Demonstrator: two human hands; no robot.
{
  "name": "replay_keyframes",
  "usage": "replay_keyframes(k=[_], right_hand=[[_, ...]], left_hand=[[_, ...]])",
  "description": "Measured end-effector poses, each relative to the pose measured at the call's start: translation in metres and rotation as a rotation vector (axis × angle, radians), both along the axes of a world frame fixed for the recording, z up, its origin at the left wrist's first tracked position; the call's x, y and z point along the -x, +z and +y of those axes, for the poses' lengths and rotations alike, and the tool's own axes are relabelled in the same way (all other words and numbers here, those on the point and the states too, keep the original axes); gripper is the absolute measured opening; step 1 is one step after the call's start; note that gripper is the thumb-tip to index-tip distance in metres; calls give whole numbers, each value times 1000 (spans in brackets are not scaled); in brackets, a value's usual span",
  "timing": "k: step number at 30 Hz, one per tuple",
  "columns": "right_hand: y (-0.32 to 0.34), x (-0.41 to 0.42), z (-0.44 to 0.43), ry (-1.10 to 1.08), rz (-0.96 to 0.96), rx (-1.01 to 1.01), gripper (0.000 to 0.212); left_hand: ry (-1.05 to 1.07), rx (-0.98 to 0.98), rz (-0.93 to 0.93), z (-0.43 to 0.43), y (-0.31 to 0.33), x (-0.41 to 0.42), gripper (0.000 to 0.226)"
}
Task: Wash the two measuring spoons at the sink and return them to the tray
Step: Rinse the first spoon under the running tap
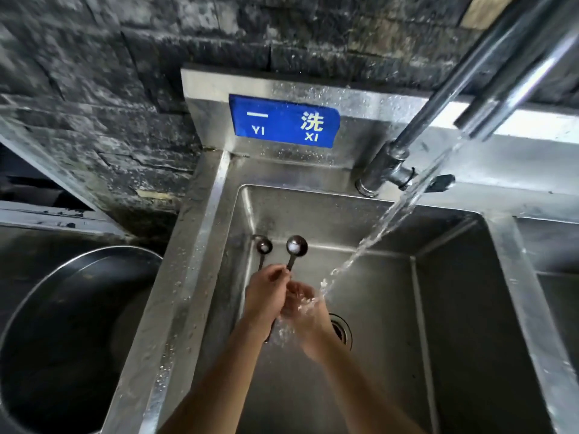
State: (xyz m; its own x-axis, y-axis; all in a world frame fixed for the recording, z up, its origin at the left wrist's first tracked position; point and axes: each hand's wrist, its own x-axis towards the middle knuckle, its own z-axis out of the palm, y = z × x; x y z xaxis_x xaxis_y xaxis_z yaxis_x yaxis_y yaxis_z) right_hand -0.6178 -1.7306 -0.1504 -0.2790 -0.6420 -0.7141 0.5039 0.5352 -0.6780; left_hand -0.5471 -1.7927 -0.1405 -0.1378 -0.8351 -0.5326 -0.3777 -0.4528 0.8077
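Steel measuring spoons [282,245] jut beyond the left hand [266,296]'s closed fingers; the cupped, empty right hand [302,303] should steer their bowls under the stream [376,233].

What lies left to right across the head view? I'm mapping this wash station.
Large round steel bowl → smaller dark measuring spoon → larger dark measuring spoon → round metal sink drain → chrome tap pipe.

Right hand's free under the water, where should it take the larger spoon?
Probably by the bare handle of the larger spoon, just below its bowl, coming in from the right. The left hand pinches both handles lower down, and the smaller spoon blocks the left side. The right hand sits close beneath.
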Motion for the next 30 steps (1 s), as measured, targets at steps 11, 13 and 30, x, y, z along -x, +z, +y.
replay_keyframes(k=[11, 13, 30], right_hand=[[67, -11, 52, 16, -41, 149, 27], [75, -15, 64, 26, -69, 165, 29], [121, -46, 118, -49, -228, 65, 28]], left_hand=[[34, 83, -18, 53, 55, -10, 25], [39, 54, -3, 65, 62, -14, 23], [100, -50, -99, 118, 104, -39, 34]])
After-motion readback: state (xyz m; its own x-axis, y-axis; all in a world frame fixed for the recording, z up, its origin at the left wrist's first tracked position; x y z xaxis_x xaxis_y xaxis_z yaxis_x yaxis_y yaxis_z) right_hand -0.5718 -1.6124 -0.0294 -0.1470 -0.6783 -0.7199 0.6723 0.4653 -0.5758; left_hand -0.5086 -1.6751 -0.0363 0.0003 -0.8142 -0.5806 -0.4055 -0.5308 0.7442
